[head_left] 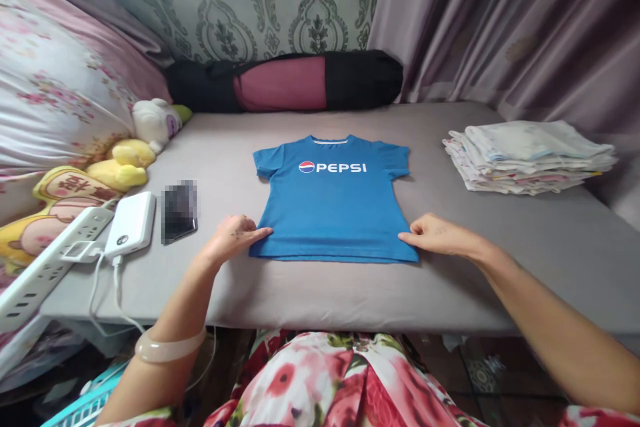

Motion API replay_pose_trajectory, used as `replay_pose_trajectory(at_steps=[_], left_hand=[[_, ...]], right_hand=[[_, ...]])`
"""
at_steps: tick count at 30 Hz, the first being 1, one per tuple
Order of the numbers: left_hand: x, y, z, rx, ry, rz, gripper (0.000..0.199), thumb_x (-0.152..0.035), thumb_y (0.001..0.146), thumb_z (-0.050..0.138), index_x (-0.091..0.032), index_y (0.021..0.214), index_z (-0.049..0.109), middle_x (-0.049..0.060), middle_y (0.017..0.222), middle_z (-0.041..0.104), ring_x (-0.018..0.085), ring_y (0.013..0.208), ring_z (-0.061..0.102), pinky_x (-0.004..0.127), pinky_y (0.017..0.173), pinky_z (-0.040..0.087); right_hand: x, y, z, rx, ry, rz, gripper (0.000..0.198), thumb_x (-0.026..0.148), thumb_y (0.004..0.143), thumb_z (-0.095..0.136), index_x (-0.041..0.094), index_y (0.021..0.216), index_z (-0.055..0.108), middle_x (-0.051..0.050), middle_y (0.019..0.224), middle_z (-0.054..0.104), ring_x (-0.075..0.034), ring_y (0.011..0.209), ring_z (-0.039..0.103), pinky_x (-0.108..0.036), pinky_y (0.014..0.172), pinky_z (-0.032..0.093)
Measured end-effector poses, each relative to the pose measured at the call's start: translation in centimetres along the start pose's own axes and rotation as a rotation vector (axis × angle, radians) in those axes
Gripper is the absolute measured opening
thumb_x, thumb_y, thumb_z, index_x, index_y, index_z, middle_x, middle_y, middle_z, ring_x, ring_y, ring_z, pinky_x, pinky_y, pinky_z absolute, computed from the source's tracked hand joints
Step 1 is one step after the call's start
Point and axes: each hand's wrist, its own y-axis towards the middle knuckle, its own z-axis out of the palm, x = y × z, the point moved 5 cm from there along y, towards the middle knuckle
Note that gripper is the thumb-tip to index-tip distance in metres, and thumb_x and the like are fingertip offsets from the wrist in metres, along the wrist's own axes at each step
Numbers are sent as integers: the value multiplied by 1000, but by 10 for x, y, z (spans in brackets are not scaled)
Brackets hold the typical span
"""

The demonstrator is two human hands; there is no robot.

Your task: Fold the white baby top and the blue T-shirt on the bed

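Where grey sheet (pixel 320 293) stretches, blue T-shirt (pixel 333 207) lies flat

Right of it stands a folded cloth stack (pixel 530 157). Near the T-shirt's hem, left hand (pixel 233 235) and right hand (pixel 440 235) each lay one digit over a side edge, others curled (whether fabric is pinched, I cannot tell).

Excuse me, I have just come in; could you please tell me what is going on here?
A person is handling a blue PEPSI T-shirt, which lies flat, print side up, on a gray sheet. The left hand touches one side near the hem, and the right hand touches the opposite side. The shirt is unfolded, its short sleeves spread outward. A stack of folded cloths sits to its right, and a white power bank to its left.
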Motion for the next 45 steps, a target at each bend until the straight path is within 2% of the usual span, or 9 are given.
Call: replay_pose_trajectory(at_steps=[8, 13, 16, 18, 20, 26, 32, 38, 45], left_hand=[[0, -20, -15, 119, 190, 20, 49, -69, 65, 62, -21, 64, 65, 2, 67, 64, 18, 66, 57, 26, 60, 38], [-34, -3, -22, -185, 371, 124, 42, -58, 86, 49, -20, 76, 63, 6, 80, 68, 22, 77, 62, 33, 73, 44], [-83, 9, 12, -239, 308, 465, 32, -41, 97, 38, -19, 99, 62, 10, 95, 68, 22, 90, 64, 34, 81, 49], [-110, 10, 43, -178, 251, 694, 34, -35, 99, 34, -16, 118, 56, 15, 121, 63, 22, 112, 60, 36, 95, 48], [-121, 11, 66, -126, 253, 766, 41, -35, 101, 31, -15, 133, 47, 17, 140, 51, 24, 133, 46, 41, 108, 40], [-81, 9, 65, -17, 376, 676, 77, -68, 91, 36, -19, 150, 30, 13, 159, 26, 27, 149, 19, 49, 121, 16], [-30, 6, 40, -76, 431, 505, 77, -68, 92, 32, -21, 152, 27, 12, 161, 22, 27, 149, 18, 48, 120, 18], [-72, 21, 41, -180, 452, 481, 63, -58, 98, 25, -15, 141, 45, 18, 146, 48, 28, 137, 42, 52, 118, 19], [-108, 88, 67, -114, 420, 640, 70, -60, 97, 26, -13, 150, 30, 16, 159, 26, 28, 148, 20, 47, 120, 17]], right_hand=[[12, -25, -13, 131, -252, 16, 41, 47, 82, 52, 19, 52, 53, 2, 46, 45, -11, 44, 39, -27, 48, 22], [54, -11, -38, -392, -299, -36, 35, 36, 95, 39, 20, 81, 67, -8, 82, 71, -21, 75, 65, -29, 65, 42], [96, 9, -15, -528, -226, -350, 37, 26, 98, 34, 16, 113, 65, -14, 116, 68, -23, 110, 62, -34, 95, 46], [115, 20, 11, -482, -247, -504, 42, 27, 99, 33, 13, 133, 55, -16, 140, 55, -25, 131, 49, -40, 108, 39], [123, 26, 32, -421, -297, -558, 49, 29, 100, 32, 11, 144, 44, -16, 152, 40, -26, 143, 31, -47, 116, 29], [80, 23, 38, -371, -350, -455, 58, 45, 101, 28, 16, 151, 34, -12, 160, 25, -26, 148, 18, -52, 120, 16], [33, 20, 24, -418, -375, -234, 64, 47, 100, 23, 13, 154, 27, -15, 159, 25, -26, 147, 21, -52, 120, 14], [72, 31, 25, -415, -363, -287, 64, 47, 100, 25, 10, 152, 32, -16, 160, 21, -28, 149, 15, -52, 120, 13], [98, 87, 17, -401, -313, -262, 64, 48, 100, 24, 13, 153, 28, -15, 161, 16, -29, 149, 11, -57, 118, 8]])
